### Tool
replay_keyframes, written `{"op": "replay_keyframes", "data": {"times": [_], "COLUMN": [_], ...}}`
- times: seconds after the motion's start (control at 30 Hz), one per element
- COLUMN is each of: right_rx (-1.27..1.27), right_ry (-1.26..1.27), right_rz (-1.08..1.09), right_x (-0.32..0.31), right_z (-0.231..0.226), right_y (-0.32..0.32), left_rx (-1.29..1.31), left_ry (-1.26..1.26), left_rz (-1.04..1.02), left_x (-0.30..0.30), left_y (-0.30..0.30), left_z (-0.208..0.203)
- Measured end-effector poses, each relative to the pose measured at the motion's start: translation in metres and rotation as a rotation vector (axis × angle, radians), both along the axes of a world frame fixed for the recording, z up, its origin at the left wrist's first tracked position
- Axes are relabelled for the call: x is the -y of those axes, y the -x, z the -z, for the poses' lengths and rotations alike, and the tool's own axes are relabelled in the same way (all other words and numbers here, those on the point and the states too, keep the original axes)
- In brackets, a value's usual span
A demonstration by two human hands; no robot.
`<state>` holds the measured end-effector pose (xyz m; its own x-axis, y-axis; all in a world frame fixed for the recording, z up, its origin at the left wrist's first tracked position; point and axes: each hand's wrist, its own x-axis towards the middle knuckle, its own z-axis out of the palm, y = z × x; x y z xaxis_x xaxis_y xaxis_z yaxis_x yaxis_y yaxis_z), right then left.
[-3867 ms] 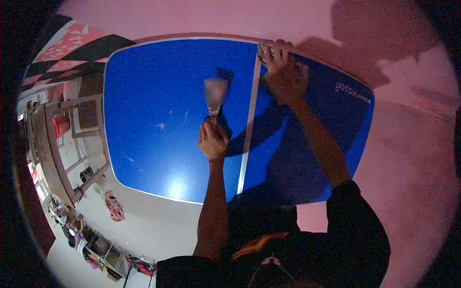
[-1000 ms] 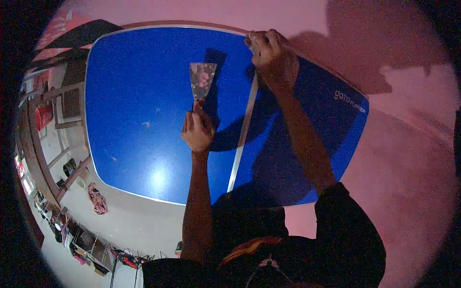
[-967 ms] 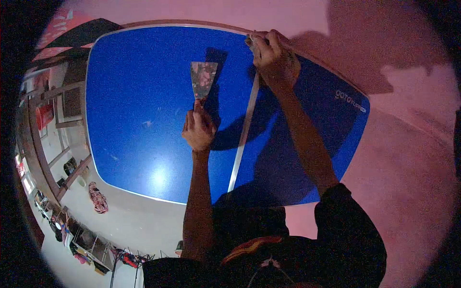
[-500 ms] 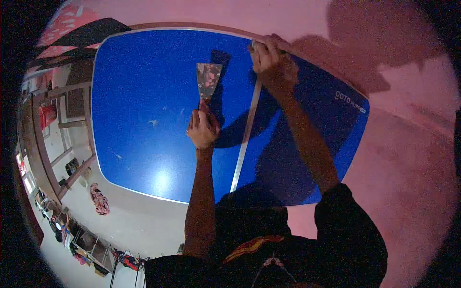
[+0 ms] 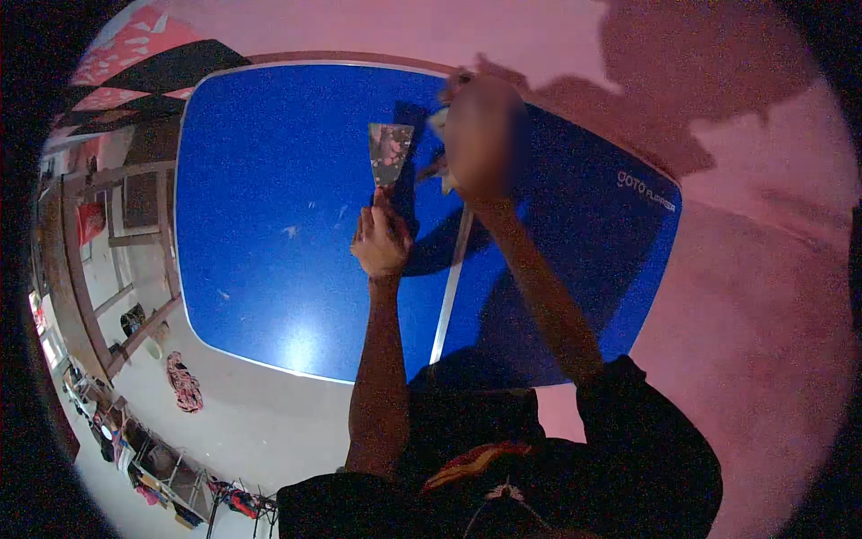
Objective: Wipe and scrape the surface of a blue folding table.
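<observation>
Fingers of the left hand (image 5: 382,241): clamped round the handle of a scraper (image 5: 391,154), near the middle of the frame.
Scraper: blade pointing toward the top of the frame, speckled pink and grey, its shadow just to the right on the blue tabletop (image 5: 260,162).
Fingers of the right hand (image 5: 485,139): smeared by blur at upper centre; cannot tell how they stand.
Pale crumpled piece (image 5: 439,122): at the left edge of the right hand, partly hidden by it.
Blue tabletop: across the centre, rounded corners, light rim, whitish scuffs at left, bright glare at lower left.
Pale strip (image 5: 452,287): running up the tabletop between the forearms.
Red bucket (image 5: 91,223): far left.
Twisted cloth (image 5: 183,382): on the grey floor (image 5: 256,418), lower left.
</observation>
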<state>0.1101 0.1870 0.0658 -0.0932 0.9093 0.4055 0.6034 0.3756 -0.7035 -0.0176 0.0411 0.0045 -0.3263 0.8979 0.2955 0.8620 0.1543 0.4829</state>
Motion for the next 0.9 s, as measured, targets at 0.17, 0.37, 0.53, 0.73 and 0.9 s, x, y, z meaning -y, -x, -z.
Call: {"op": "replay_keyframes", "data": {"times": [0.17, 0.37, 0.53, 0.73, 0.9], "right_rx": [0.659, 0.445, 0.138, 0.166, 0.263], "right_ry": [0.118, 0.546, -0.054, -0.369, -0.111], "right_rz": [-0.129, 0.109, 0.024, -0.299, -0.012], "right_x": [0.018, -0.042, -0.050, -0.057, -0.029], "right_z": [0.026, 0.014, 0.058, 0.066, 0.047], "right_y": [-0.008, -0.006, 0.046, 0.040, -0.058], "left_rx": [-0.025, -0.001, -0.005, 0.065, 0.085], "left_ry": [-0.035, 0.036, 0.112, -0.020, 0.118], "left_rz": [-0.019, -0.031, -0.071, -0.096, -0.178], "left_x": [-0.003, -0.002, -0.001, -0.004, -0.004], "left_y": [0.000, -0.002, -0.006, -0.007, -0.010], "left_z": [0.000, 0.004, 0.004, 0.001, 0.001]}}
